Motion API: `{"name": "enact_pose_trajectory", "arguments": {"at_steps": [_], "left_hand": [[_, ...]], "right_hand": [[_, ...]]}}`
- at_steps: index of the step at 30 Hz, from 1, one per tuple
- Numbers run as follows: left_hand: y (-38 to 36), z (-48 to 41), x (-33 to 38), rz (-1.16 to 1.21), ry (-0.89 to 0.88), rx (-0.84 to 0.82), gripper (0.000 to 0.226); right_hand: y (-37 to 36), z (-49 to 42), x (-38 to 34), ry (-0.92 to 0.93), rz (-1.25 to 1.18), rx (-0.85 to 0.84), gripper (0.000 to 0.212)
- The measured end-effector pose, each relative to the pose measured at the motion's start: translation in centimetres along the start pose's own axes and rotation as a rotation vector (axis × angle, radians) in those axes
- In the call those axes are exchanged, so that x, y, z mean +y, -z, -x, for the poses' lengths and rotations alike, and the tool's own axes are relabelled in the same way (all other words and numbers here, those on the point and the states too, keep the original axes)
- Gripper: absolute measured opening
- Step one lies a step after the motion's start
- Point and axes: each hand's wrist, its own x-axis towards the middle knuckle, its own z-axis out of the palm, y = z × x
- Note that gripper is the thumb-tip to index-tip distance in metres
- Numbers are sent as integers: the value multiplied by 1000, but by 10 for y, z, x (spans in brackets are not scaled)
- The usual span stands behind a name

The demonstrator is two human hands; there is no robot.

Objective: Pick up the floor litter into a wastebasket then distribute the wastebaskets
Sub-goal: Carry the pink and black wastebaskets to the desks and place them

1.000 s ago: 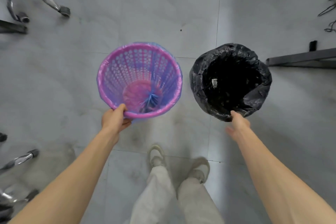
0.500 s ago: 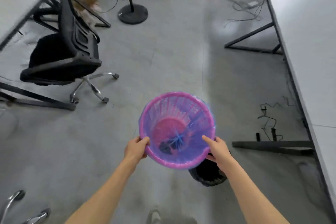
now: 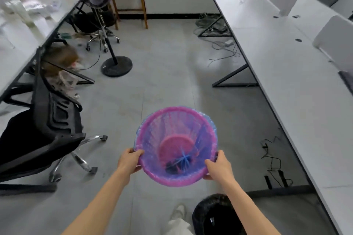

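Fingers of our left hand (image 3: 129, 162) curl over the near left rim of the pink wastebasket (image 3: 172, 109), and our right hand (image 3: 217, 166) clasps the near right rim. We hold it between both hands, lifted off the grey floor (image 3: 162, 82) in the aisle. It has a translucent bluish liner, and something dark lies at its bottom, too blurred to name. The black-lined wastebasket (image 3: 205, 213) stands on the floor below our right forearm, just beside our shoe (image 3: 178, 212). A black office chair (image 3: 44, 129) is to our left, a standing fan (image 3: 116, 66) farther ahead on the left, and a long white desk (image 3: 286, 66) runs along our right.
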Motion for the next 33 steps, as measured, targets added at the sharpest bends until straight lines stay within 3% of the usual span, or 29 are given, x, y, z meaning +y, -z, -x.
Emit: {"name": "enact_pose_trajectory", "arguments": {"at_steps": [7, 12, 22, 26, 33], "left_hand": [[-26, -101, 151, 51, -42, -24, 30], [-47, -184, 243, 5, -54, -73, 17], [-102, -389, 476, -172, -127, -166, 19], [-134, -440, 551, -248, -135, -202, 5], [-213, -564, 672, -319, -87, -217, 7]], "right_hand": [[-6, -111, -134, 54, 37, 37, 15], [-16, -209, -228, 72, 65, 39, 18], [-41, -414, -427, 52, 157, 112, 18], [-39, -479, -476, 13, 99, 145, 19], [-30, -649, -562, -44, 44, 140, 18]]}}
